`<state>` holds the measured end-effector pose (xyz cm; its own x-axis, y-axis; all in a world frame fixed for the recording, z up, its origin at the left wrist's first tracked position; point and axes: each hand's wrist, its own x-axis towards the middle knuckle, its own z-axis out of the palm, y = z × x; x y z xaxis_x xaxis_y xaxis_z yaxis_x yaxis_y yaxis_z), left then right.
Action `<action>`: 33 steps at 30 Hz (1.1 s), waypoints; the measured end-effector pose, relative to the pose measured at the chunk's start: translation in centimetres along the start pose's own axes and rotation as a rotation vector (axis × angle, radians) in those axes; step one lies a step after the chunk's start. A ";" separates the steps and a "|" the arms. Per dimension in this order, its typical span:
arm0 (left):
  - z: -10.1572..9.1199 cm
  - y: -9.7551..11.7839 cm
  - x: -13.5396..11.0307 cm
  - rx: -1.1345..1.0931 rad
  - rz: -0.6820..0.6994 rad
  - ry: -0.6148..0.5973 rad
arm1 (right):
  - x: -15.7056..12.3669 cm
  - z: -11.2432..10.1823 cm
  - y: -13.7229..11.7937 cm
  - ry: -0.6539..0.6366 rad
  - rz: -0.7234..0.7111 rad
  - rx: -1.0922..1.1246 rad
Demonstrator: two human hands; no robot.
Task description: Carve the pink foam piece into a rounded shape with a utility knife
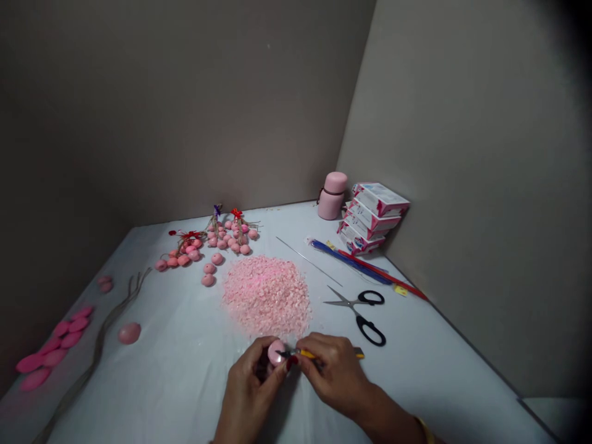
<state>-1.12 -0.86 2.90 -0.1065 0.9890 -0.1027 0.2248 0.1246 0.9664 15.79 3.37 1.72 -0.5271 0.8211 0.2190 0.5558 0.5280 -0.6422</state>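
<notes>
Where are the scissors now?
In the head view, the black-handled scissors lie right of the pink flake pile, just beyond the person's right hand.

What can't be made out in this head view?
Where the tip of the yellow-handled tool meets the pink ball: hidden by the right hand.
The ball's lower side: hidden by the left hand.
Printing on the stacked boxes: too small to read.
Individual pieces in the pink heap: too small to identify.
</notes>
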 end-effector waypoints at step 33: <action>-0.2 -0.2 -0.2 0.016 0.069 -0.028 | 0.0 -0.6 -0.4 0.065 -0.052 -0.013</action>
<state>-1.36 -1.10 2.79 -0.0628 0.9971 -0.0433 0.2465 0.0576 0.9674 15.93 3.32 2.43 -0.5128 0.8046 0.2996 0.5374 0.5729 -0.6189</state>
